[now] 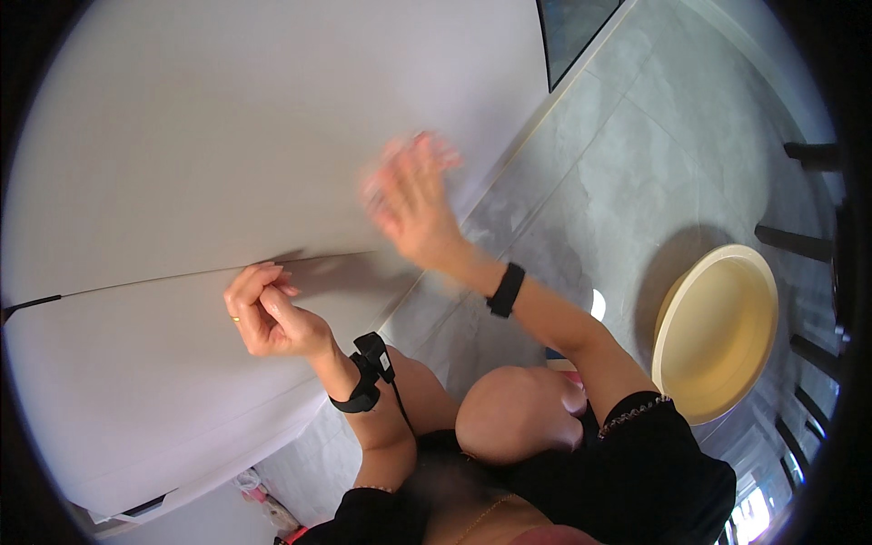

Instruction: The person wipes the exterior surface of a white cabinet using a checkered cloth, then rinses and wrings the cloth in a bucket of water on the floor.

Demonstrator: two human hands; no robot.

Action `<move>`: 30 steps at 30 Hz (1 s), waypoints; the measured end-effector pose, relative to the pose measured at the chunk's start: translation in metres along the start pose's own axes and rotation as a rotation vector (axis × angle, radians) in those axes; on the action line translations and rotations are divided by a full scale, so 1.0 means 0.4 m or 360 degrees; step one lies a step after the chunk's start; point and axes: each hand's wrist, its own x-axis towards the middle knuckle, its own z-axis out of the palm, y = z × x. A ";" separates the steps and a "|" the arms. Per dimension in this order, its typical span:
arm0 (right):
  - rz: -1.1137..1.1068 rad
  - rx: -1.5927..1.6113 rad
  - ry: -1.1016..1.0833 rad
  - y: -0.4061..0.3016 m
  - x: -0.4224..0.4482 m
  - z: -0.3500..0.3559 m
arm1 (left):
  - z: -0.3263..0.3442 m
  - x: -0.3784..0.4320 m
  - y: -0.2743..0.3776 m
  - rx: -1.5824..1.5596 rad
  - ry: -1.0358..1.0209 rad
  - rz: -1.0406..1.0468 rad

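My left hand (272, 313), with a gold ring on one finger, is curled at the seam (170, 276) of a large pale cabinet front (225, 150); nothing shows in it, though its palm is partly hidden by the fingers. To its right my right hand (415, 194) is raised before the same pale surface, blurred by motion, its fingers apart and nothing seen in it. Black straps circle both wrists, the left one carrying a small black device (375, 355) with a cable.
A cream plastic basin (715, 334) stands on the grey tiled floor (633, 177) at the right, with what looks like liquid inside. Dark legs or bars (793, 242) line the far right. My bent knees lie below the hands. Bagged items (272, 511) lie at the bottom left.
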 end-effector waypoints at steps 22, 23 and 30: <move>0.0657 0.0541 -0.0458 -0.135 -0.044 -0.069 | 0.011 0.017 -0.003 0.0079 -0.0072 0.0095; 0.0673 0.0575 -0.0461 -0.133 -0.048 -0.067 | 0.011 0.017 -0.002 0.0064 -0.0069 0.0082; 0.1205 0.0646 -0.0061 0.135 -0.080 -0.022 | 0.005 0.016 0.007 0.0054 -0.0092 0.0050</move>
